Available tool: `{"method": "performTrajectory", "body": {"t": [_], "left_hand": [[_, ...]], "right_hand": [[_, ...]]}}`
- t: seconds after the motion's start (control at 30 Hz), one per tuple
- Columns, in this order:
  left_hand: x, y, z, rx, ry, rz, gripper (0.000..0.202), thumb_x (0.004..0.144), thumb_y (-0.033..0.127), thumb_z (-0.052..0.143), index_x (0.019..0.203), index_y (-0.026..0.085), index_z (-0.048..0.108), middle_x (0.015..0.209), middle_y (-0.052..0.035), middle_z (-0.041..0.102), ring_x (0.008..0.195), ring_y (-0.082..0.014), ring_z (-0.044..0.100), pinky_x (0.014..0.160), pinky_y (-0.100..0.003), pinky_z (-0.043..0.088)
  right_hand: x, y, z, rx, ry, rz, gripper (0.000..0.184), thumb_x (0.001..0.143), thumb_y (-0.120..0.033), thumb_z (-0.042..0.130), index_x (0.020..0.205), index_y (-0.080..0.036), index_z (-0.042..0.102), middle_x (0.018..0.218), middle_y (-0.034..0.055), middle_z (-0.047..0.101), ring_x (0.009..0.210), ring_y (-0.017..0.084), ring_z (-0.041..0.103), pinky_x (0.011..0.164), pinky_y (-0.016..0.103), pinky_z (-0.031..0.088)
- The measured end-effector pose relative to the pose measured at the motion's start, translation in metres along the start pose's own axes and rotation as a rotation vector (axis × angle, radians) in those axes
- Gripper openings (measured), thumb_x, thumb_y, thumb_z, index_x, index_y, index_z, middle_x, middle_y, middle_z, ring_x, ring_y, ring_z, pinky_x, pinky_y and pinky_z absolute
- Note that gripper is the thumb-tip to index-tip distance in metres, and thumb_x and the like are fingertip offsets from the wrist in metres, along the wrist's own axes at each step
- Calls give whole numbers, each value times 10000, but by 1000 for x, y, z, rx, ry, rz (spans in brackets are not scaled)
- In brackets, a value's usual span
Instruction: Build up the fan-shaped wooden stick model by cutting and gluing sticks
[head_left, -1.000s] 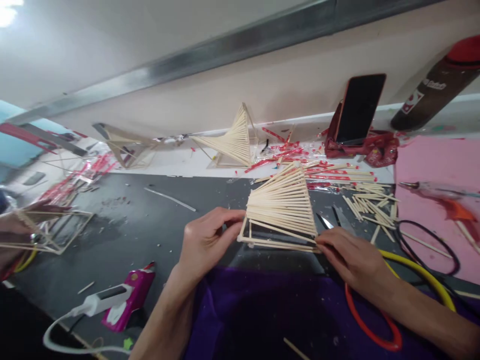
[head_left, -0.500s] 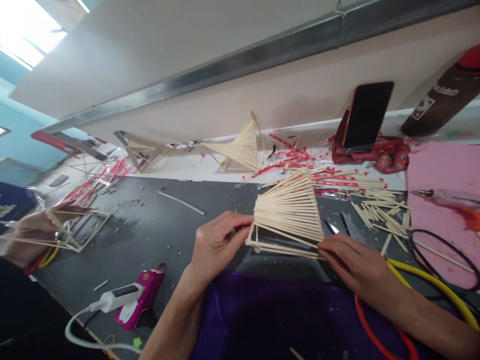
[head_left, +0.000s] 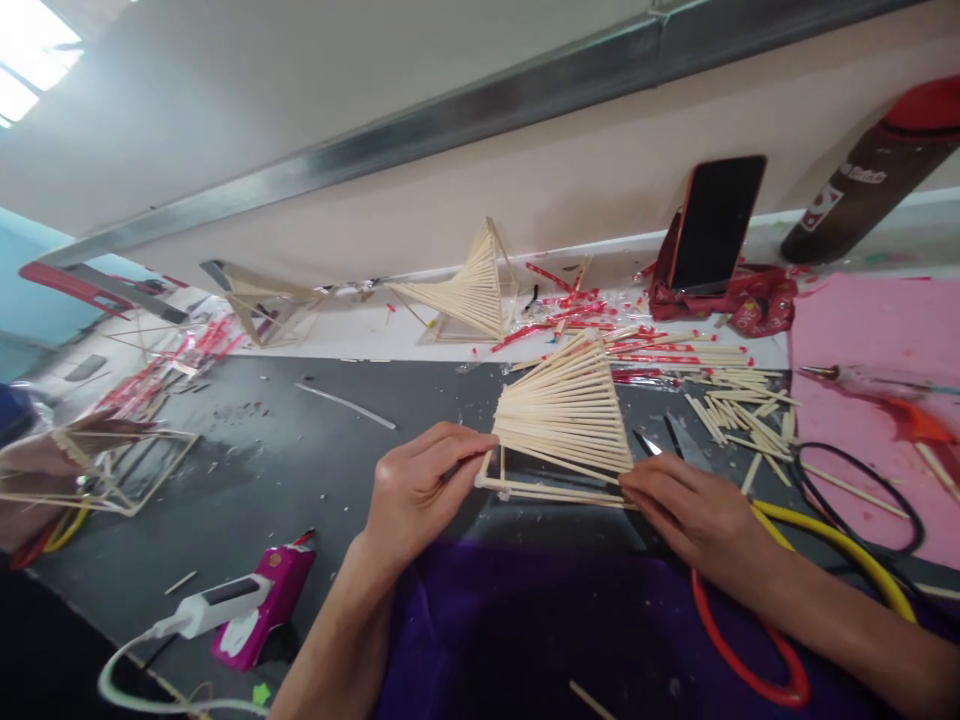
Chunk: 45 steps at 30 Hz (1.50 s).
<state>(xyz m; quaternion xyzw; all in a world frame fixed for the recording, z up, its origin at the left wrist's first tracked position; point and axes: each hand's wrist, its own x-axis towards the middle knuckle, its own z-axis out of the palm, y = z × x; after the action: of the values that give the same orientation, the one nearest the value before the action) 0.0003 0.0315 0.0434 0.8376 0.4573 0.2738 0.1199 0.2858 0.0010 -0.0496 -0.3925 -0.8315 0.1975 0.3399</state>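
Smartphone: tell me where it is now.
In the head view, the smartphone stands tilted at the back right, red fabric at its base, left of the red-capped bottle.

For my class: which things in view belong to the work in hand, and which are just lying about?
Likely part of the work:
stick model, held by the left hand and right hand
loose cut sticks
scissors near the right hand
glue gun, by its look

Probably just about:
phone
red-capped bottle
red wrappers
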Motion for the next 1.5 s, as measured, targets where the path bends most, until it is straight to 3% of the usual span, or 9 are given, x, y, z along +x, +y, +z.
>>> {"method": "performTrajectory", "body": {"t": [0.47,0.6,0.87,1.5], "left_hand": [[0,-4,3,133,31,34,215,799,207,611,999,272,659,855,31,700,714,-112,648,667,-211,495],[2,-1,1,161,25,36,198,804,223,610,989,274,658,852,47,698,719,-101,648,668,-203,488],[1,-1,1,196,29,34,181,820,246,599,991,280,648,857,58,688,722,-91,638,653,-197,465],[0,-3,1,206,35,26,181,840,291,570,1006,300,641,888,62,686,729,-99,632,667,-206,454]], "right_hand": [[5,-2,0,-113,12,187,68,873,-152,506,813,-182,516,748,10,574,673,142,554,613,261,419],[3,0,1,-125,39,227,51,840,-151,545,821,-184,512,716,-11,568,603,127,538,559,245,389],[2,1,0,-91,73,225,72,837,-125,530,832,-191,503,736,-10,561,633,125,550,602,232,406],[7,6,0,-13,17,327,84,824,-141,573,853,-193,514,740,-17,597,680,120,586,629,214,415]]}}
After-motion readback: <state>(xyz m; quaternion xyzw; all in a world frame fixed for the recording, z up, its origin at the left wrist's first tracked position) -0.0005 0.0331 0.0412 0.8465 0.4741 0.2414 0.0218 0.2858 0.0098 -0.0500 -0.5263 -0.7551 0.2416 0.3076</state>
